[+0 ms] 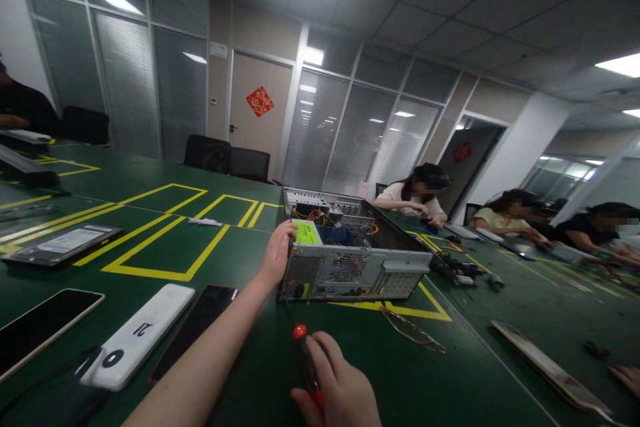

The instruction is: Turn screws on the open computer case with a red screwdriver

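An open computer case lies on the green table with its rear panel toward me. My left hand grips its left rear corner, the fingertips over the edge by a power supply with a bright green label. In my right hand is a screwdriver with a red and black handle. Its thin shaft points up at the lower left corner of the rear panel; whether the tip touches a screw there is too small to tell. Cables and boards show inside the case.
Left of me lie a hard drive, a white power bank with a cable, and two phones. Eyeglasses rest right of the case, and another phone lies farther right. Several people sit around the table. Yellow tape marks the tabletop.
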Demonstrator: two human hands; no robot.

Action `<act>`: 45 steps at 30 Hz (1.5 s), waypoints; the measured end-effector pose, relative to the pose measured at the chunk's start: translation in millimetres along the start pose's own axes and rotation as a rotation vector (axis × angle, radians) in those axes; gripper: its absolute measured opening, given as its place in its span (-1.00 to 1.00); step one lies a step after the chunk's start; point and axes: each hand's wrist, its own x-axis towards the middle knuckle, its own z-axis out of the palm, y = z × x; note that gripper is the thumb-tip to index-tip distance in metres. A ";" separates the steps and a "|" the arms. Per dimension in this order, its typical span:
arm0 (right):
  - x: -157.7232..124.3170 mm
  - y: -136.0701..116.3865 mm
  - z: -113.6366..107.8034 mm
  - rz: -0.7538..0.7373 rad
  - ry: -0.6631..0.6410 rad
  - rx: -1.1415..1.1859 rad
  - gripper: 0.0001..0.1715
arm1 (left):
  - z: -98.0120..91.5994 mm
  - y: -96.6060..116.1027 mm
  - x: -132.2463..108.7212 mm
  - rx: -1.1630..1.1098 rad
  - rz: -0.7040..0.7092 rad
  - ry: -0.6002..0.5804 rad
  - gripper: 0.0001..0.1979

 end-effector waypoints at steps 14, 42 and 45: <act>-4.5 -1.5 1.5 0.153 -0.064 0.046 -0.41 | -1.2 2.2 0.0 0.025 0.004 -0.009 -0.61; -6.3 -0.7 0.0 0.031 -0.009 0.000 -0.44 | -1.1 1.1 0.3 0.013 -0.005 -0.001 -0.60; -0.7 0.6 -7.5 -0.053 -0.037 -0.043 -0.50 | -1.0 1.7 0.5 0.011 -0.014 -0.001 -0.60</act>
